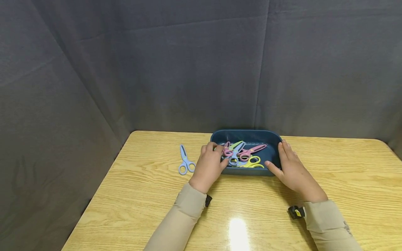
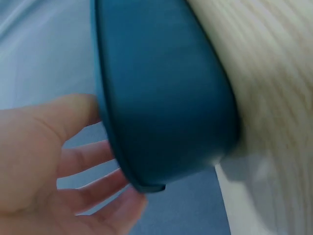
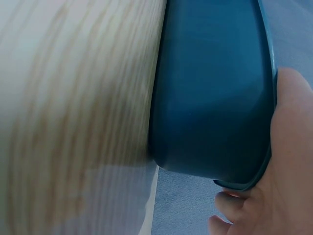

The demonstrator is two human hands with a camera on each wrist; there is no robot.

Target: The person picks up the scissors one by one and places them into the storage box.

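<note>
A dark blue tray [image 1: 245,134] stands on the wooden table [image 1: 150,195] and holds several small scissors: pink [image 1: 251,151], green [image 1: 236,144], blue [image 1: 233,158] and yellow [image 1: 252,162]. My left hand [image 1: 209,164] is at the tray's left end, fingers reaching over the rim beside the pink handles. In the left wrist view its fingers [image 2: 88,161] lie loosely straight past the tray [image 2: 161,98] wall and hold nothing. My right hand [image 1: 290,165] rests flat against the tray's right end, thumb at the front corner. In the right wrist view that hand [image 3: 286,161] touches the tray [image 3: 215,88] rim.
One light blue pair of scissors [image 1: 185,161] lies on the table, left of my left hand. Grey cloth [image 1: 188,69] walls in the back and left. The table's left edge [image 1: 94,198] runs close by. A glare spot [image 1: 238,232] shines near the front.
</note>
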